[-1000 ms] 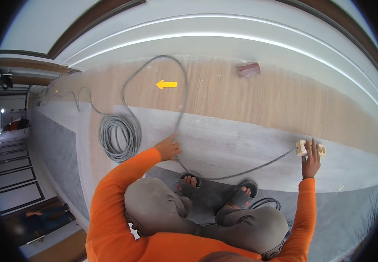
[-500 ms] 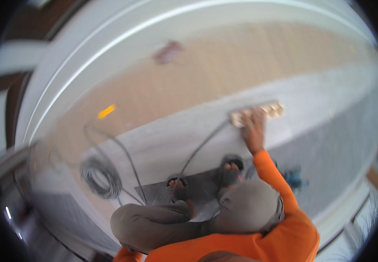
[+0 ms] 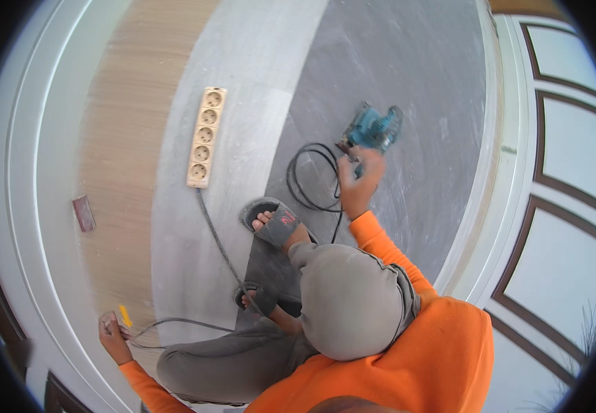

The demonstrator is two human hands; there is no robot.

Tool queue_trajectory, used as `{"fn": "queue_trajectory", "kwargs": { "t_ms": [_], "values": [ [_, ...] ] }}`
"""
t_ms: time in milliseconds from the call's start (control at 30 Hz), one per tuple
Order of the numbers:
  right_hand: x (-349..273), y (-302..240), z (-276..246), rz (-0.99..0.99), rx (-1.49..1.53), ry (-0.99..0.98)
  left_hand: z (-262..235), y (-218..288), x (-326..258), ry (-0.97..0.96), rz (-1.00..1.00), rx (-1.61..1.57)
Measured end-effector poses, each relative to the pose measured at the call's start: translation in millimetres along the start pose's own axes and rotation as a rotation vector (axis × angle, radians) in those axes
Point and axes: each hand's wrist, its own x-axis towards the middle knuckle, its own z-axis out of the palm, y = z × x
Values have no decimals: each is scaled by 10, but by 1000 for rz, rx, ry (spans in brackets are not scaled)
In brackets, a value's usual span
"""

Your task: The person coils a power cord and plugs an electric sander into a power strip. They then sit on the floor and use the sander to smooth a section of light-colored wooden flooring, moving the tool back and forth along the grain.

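While the right hand [image 3: 362,180] is out ahead, well away from the body, the left hand [image 3: 113,341] is way off to the other side, so this is a pretty wide spread.

Quick count: one cream power strip [image 3: 206,138] with five sockets, all five bare, lying on the pale grey strip of floor [image 3: 243,82]. One teal handheld power tool [image 3: 373,131] on the dark grey floor [image 3: 394,55], with one black cord [image 3: 289,180] lying in loops just beside it. One yellow arrow [image 3: 125,316], one reddish-brown block [image 3: 84,213] over by the wall, and two dark slippers [image 3: 272,219] on the person's feet. One grey cable [image 3: 216,237] runs from the strip's near end down toward the slippers, and a bend of grey cable also shows by the left hand.

Pose-wise, the right forearm angles up past the knee, hand at the tool's near end, thumb and fingers curled. It's blurred, so I can't tell if they're clamped on anything. Left arm's stretched low and outward, fingers bent right at that cable bend; can't tell whether they're closed on it.
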Motion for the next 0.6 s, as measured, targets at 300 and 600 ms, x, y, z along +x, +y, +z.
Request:
{"fn": "queue_trajectory", "kwargs": {
  "t_ms": [300,600],
  "values": [
    [507,1153,89,1160,1080,-249,1766,2290,-546,-628,372,-151],
    [385,-726,-346,-31,696,-788,2973,2650,-1301,-838,426,-557]
  ]
}}
